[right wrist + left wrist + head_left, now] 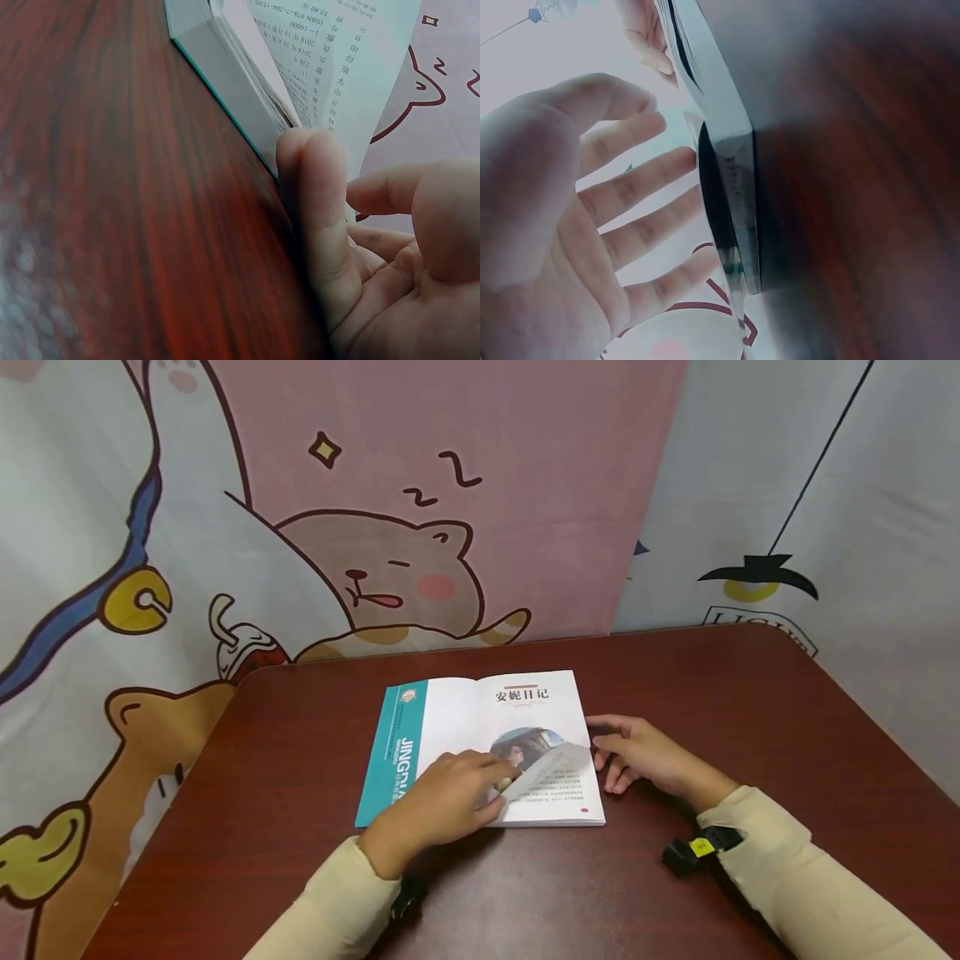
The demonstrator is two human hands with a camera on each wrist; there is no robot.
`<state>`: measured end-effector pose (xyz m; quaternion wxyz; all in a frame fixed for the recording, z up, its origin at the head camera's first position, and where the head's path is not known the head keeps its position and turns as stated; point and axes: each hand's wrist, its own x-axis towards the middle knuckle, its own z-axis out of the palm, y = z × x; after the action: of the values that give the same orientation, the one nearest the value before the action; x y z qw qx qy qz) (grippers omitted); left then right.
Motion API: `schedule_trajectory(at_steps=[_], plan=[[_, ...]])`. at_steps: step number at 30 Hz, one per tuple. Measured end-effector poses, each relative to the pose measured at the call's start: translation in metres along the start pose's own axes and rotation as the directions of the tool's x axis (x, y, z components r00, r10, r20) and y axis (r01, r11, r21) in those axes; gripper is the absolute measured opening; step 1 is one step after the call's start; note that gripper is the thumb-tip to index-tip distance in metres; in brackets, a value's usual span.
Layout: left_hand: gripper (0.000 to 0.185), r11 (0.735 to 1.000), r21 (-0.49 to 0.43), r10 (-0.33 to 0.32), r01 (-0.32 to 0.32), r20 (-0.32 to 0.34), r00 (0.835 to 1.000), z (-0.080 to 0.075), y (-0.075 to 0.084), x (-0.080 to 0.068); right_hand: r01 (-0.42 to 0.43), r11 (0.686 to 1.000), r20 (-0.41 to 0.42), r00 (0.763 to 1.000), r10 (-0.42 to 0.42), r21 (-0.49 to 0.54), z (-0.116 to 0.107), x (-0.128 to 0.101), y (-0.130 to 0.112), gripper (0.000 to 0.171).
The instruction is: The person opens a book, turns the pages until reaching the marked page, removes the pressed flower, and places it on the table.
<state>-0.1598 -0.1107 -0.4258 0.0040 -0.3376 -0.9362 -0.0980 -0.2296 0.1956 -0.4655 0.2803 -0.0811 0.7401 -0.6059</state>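
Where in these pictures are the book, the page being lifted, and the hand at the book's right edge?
book (pixel 457 710), head view, on its blank white left page.
lifted page (pixel 551 762), head view, on its curled printed side.
right hand (pixel 645 756), head view, on its back.

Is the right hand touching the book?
Touching. In the right wrist view the right hand presses a fingertip against the edge of the book; the head view agrees.
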Motion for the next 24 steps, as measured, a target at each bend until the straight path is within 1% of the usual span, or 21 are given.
schedule_trajectory(at_steps=[8, 10, 16, 20, 24], plan=[[0.049, 0.998, -0.055, -0.034, 0.036, 0.027, 0.999, -0.0013, -0.0003, 0.0029, -0.005, 1.000, -0.003, 1.000, 0.005, 0.001, -0.0001, 0.0002, -0.0008, 0.056], [0.051, 0.996, -0.075, -0.042, 0.043, 0.022, 0.999, -0.0016, -0.0003, 0.0031, -0.004, 1.000, -0.006, 1.000, 0.004, -0.003, 0.0002, 0.0006, -0.0009, 0.056], [0.049, 0.988, -0.150, -0.047, 0.041, -0.031, 0.998, -0.0032, -0.0003, 0.0036, -0.004, 1.000, -0.018, 1.000, 0.004, -0.008, 0.0010, 0.0017, -0.0009, 0.056], [0.050, 0.973, -0.221, -0.076, 0.065, -0.042, 0.996, -0.0038, 0.0000, 0.0035, -0.009, 1.000, -0.009, 1.000, 0.009, -0.001, 0.0017, 0.0023, -0.0003, 0.056], [0.056, 0.965, -0.246, -0.106, 0.091, -0.051, 0.993, -0.0036, -0.0002, 0.0034, -0.005, 1.000, -0.014, 1.000, 0.005, -0.005, 0.0018, 0.0025, 0.0010, 0.056]])
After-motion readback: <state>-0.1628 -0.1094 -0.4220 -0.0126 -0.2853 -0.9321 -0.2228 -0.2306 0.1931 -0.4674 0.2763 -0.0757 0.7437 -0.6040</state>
